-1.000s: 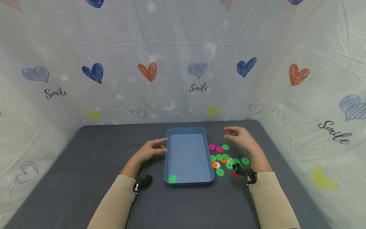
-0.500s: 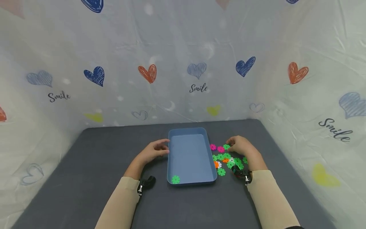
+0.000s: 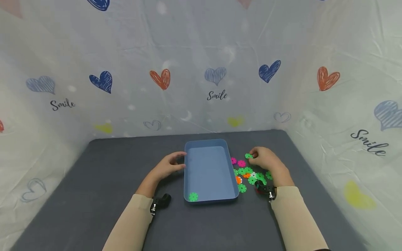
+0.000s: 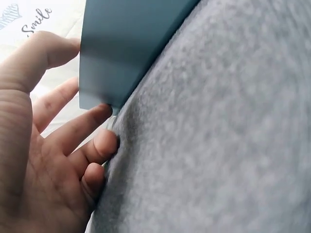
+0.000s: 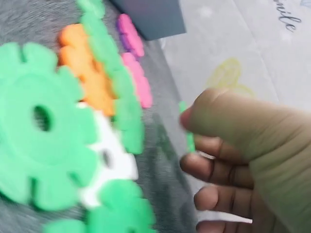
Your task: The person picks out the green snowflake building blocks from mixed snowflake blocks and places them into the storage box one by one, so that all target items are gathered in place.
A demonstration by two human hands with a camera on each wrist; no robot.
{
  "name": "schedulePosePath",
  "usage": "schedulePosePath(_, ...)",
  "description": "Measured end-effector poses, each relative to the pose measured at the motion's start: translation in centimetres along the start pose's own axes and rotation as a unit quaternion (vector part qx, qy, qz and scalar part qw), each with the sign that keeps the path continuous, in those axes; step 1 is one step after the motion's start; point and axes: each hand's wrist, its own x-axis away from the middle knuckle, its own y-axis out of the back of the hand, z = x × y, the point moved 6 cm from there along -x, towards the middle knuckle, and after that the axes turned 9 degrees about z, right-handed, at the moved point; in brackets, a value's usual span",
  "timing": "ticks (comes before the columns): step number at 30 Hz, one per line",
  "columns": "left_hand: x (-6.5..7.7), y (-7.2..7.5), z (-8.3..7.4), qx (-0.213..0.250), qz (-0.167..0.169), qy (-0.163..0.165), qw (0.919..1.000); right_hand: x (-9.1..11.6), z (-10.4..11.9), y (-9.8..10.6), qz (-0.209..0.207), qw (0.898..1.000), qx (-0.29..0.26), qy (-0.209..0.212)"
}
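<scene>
My left hand (image 3: 165, 166) rests at the left side of a blue rectangular tray (image 3: 188, 174), index finger and thumb spread along its edge. In the left wrist view, the thumb touches the tray wall (image 4: 116, 53) and a fingertip meets its lower corner. My right hand (image 3: 267, 160) pinches a green notched plastic disc (image 3: 248, 156) between thumb and fingers, above the table right of the tray. Only its thin edge shows in the right wrist view. One green notched disc (image 3: 193, 197) lies in the tray's near left corner.
Right of the tray lie loose notched discs: several green ones (image 3: 242, 188), pink ones (image 3: 241, 163), an orange one (image 3: 247, 175) and a white one (image 5: 109, 155). The dark grey cloth-covered table (image 3: 201, 226) ends against a pale curtain (image 3: 188, 45) printed with hearts.
My right hand has come down to the discs, taken hold of a green one and raised it slightly. The left hand has stayed at the tray's left side.
</scene>
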Motion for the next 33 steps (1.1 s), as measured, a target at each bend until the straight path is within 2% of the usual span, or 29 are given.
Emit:
schedulePosePath(6, 0.0, -0.1, 0.0, -0.005, -0.015, 0.002, 0.9999, 1.3, 0.9, 2.4, -0.055, 0.997, -0.059, 0.012)
schedulePosePath(12, 0.0, -0.3, 0.0, 0.006, -0.026, -0.006, 0.9996, 2.5, 2.2, 4.8, -0.14, 0.983, -0.117, 0.028)
schedulePosePath(14, -0.1, -0.2, 0.0, 0.009, -0.029, -0.009, 0.9995, 2.5, 2.5, 4.8, -0.144, 0.982, -0.123, 0.018)
schedulePosePath(16, -0.1, -0.2, 0.0, 0.009, -0.028, -0.009, 0.9995, 2.2, 2.6, 4.2, -0.123, 0.987, -0.107, 0.001)
schedulePosePath(19, -0.1, -0.2, 0.0, 0.007, -0.018, -0.006, 0.9998, 1.4, 2.7, 2.4, -0.044, 0.997, -0.065, -0.017)
schedulePosePath(23, -0.2, -0.1, 0.1, 0.008, -0.002, -0.006, 0.9999, 0.5, 2.6, -0.4, 0.057, 0.996, -0.06, -0.029)
schedulePosePath(24, -0.1, -0.1, -0.4, 0.012, 0.0, -0.003, 0.9999, 0.3, 2.5, -0.8, 0.068, 0.995, -0.063, -0.032)
schedulePosePath(26, 0.0, 0.0, -0.3, 0.016, -0.002, -0.002, 0.9999, 0.0, 2.4, -1.2, 0.075, 0.995, -0.061, -0.039)
schedulePosePath(33, -0.4, 0.1, 0.3, 0.015, 0.004, 0.001, 0.9999, -0.7, 1.7, -1.6, 0.061, 0.997, -0.027, -0.031)
